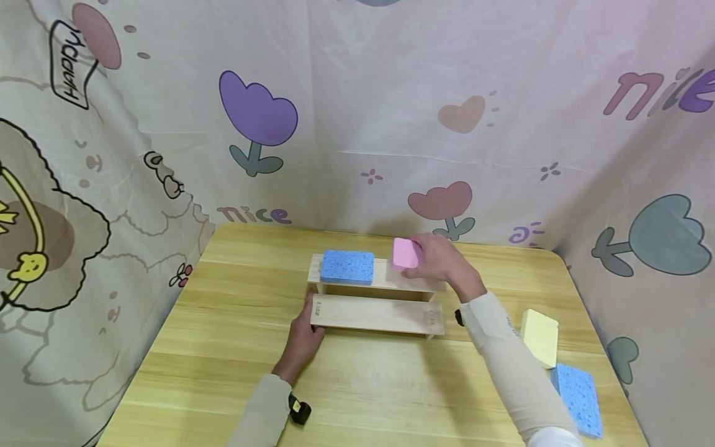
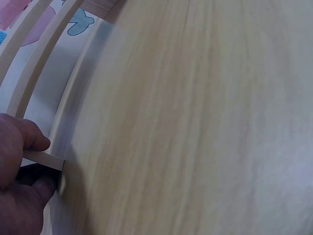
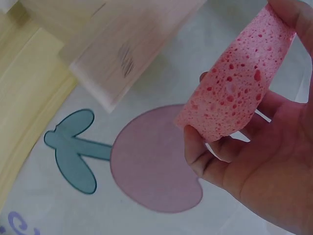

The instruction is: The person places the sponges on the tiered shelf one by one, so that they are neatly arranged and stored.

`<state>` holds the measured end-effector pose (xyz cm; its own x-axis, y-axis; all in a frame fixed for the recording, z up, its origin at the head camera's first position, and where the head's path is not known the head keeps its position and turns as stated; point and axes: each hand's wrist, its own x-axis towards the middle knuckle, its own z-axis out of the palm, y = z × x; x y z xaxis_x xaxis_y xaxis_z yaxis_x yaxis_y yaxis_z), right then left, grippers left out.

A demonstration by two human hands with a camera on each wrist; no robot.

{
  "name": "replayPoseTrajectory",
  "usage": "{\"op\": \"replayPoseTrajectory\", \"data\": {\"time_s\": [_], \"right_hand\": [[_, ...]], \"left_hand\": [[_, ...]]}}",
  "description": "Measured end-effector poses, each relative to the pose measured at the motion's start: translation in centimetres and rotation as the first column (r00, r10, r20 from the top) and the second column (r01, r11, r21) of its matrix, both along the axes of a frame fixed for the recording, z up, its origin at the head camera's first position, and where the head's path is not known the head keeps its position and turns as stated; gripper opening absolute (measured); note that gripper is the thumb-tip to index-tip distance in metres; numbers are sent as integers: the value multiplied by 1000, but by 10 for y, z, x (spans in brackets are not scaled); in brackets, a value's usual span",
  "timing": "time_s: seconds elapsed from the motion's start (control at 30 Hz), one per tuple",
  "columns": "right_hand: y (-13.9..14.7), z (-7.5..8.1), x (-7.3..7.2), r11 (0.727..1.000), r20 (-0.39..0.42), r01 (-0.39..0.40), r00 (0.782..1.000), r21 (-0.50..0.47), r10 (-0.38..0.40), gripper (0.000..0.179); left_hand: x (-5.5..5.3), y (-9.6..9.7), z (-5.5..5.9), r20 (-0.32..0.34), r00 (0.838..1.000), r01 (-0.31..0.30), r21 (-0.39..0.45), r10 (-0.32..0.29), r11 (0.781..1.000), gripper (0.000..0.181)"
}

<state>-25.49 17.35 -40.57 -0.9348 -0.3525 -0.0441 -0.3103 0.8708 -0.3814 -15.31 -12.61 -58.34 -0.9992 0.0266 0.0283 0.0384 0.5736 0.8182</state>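
Note:
A small two-tier wooden rack (image 1: 377, 313) stands on the table. On the left of its upper shelf lies a blue sponge (image 1: 347, 267). My right hand (image 1: 441, 261) holds a pink sponge (image 1: 406, 254) over the right part of that shelf. In the right wrist view, fingers and thumb grip the pink sponge (image 3: 234, 78) by its edges, and its pores show. My left hand (image 1: 304, 338) grips the left end of the rack. Seen from the left wrist, the thumb and fingers (image 2: 34, 137) pinch the rack's side piece (image 2: 46, 160) close to the tabletop.
To the right on the wooden table (image 1: 223, 298) lie a yellow sponge (image 1: 539, 338) and another blue sponge (image 1: 578, 400), one in front of the other. A printed cloth (image 1: 357, 124) hangs behind the table and along both sides.

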Motion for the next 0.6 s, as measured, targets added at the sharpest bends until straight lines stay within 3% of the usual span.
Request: {"op": "replayPoseTrajectory", "data": {"time_s": [0.6], "right_hand": [[-25,-20,3,992,30,-11,1000,124,8,78]], "left_hand": [[1,1,2,26,1000,2,11,-2,1000,90]]}}
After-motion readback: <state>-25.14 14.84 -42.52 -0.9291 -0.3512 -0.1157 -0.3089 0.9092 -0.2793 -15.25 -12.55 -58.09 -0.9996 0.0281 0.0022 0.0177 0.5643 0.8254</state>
